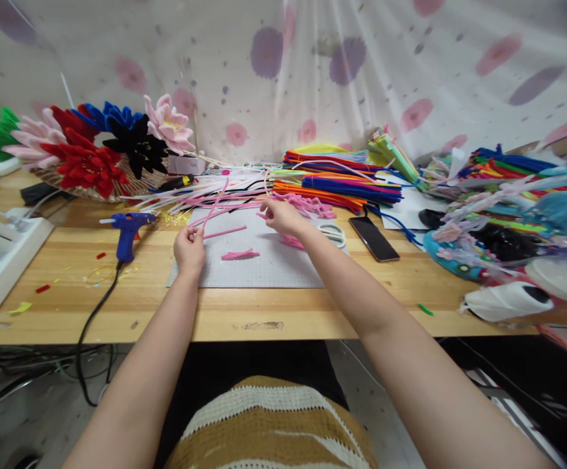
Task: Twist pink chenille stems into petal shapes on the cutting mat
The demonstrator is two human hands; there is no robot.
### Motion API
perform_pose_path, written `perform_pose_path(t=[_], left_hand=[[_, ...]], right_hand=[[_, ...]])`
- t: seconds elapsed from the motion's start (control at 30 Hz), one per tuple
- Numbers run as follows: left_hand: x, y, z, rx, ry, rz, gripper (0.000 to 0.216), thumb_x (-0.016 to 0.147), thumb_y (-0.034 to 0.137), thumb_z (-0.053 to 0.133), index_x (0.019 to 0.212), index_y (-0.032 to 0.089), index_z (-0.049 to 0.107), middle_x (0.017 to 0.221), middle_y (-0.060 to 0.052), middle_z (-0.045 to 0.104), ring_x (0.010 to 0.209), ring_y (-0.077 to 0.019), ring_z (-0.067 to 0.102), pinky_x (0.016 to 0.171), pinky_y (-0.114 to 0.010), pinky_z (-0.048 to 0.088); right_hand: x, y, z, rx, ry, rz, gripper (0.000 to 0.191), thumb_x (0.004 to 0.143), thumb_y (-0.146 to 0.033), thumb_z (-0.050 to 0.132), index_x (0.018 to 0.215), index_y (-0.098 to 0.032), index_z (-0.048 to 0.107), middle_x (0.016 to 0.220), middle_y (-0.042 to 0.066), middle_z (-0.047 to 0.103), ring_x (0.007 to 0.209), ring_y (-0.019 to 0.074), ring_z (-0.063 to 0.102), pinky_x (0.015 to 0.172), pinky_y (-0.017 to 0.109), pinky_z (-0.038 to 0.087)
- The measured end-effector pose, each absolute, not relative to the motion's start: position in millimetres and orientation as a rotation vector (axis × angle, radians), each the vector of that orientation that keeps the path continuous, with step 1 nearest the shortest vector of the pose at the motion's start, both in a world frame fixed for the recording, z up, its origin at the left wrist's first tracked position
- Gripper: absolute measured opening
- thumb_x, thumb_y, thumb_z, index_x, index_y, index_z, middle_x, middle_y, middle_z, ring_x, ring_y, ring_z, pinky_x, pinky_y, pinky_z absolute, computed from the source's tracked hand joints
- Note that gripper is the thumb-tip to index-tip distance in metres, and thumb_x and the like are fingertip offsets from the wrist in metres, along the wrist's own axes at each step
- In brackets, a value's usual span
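My left hand [189,247] pinches a pink pipe cleaner [216,203], which slants up and away from the fingertips. Over the grey cutting mat [264,277], my right hand [281,216] has its fingers bent together at the edge of the pink pipe cleaners; what lies in them is too small to make out. Between the hands, a straight pink piece [225,232] and a small bundle of short pink pieces [240,255] rest on the mat. Looped pink pipe cleaners [313,205] lie behind my right wrist. Scissors with pale handles [332,234] are partly hidden by my forearm.
A blue glue gun [128,233] with a black cord stands left of the mat. Pipe-cleaner flowers [92,163] fill the back left. Colourful pipe-cleaner bundles [352,187] lie behind. A phone [374,238] is at right, near a white roll [506,301]. A power strip [14,260] sits far left.
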State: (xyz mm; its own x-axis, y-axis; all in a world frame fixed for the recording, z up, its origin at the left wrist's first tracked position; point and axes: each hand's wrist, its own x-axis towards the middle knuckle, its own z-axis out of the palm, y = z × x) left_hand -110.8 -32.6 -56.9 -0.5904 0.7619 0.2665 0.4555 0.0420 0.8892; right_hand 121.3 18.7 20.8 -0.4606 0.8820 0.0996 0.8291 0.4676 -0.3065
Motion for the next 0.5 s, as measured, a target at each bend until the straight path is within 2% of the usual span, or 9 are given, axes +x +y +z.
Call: perform_pose_path(t=[0.1,0.2,0.3,0.4,0.5], left_hand=[[-111,-31,-58,1.236,2.05,1.578,0.015,0.073,0.032,0.054,0.071,0.018,0.055,0.056,0.005,0.035,0.051,-0.0092,0.034,0.052,-0.023,0.029],[-111,-30,-59,1.236,2.06,1.577,0.016,0.073,0.033,0.054,0.07,0.018,0.055,0.056,0.005,0.036,0.052,-0.0094,0.034,0.052,-0.023,0.029],[-111,-30,-59,1.242,2.057,1.584,0.016,0.073,0.033,0.054,0.07,0.017,0.055,0.056,0.005,0.036,0.051,-0.0093,0.034,0.052,-0.023,0.029],[-110,-32,-57,1.246,2.059,1.585,0.015,0.073,0.032,0.053,0.069,0.018,0.055,0.055,0.005,0.035,0.05,-0.0092,0.033,0.052,-0.023,0.029],[-110,-33,-57,1.242,2.065,1.588,0.015,0.073,0.032,0.053,0.07,0.018,0.054,0.055,0.005,0.034,0.051,-0.0093,0.033,0.053,-0.023,0.03]], right_hand=[[141,23,27,-1.522,-2.613,0.261,0.035,0.072,-0.01,0.05,0.105,-0.018,0.058,0.099,0.006,0.065,0.084,0.0159,0.057,0.068,0.024,0.037],[148,19,24,-1.575,-2.743,0.248,0.036,0.07,-0.016,0.059,0.106,-0.017,0.059,0.109,0.011,0.06,0.095,0.0204,0.055,0.075,0.027,0.039],[134,6,18,-1.313,-2.705,0.277,0.041,0.072,-0.029,0.062,0.111,-0.017,0.057,0.116,0.011,0.056,0.101,0.0192,0.052,0.081,0.027,0.038],[104,-11,11,-1.075,-2.771,0.407,0.037,0.074,-0.034,0.061,0.108,-0.018,0.059,0.106,0.006,0.061,0.094,0.0161,0.055,0.077,0.024,0.039],[79,-21,2,-1.06,-2.862,0.344,0.028,0.074,-0.032,0.061,0.098,-0.018,0.063,0.098,0.006,0.065,0.091,0.0174,0.056,0.071,0.024,0.037]])
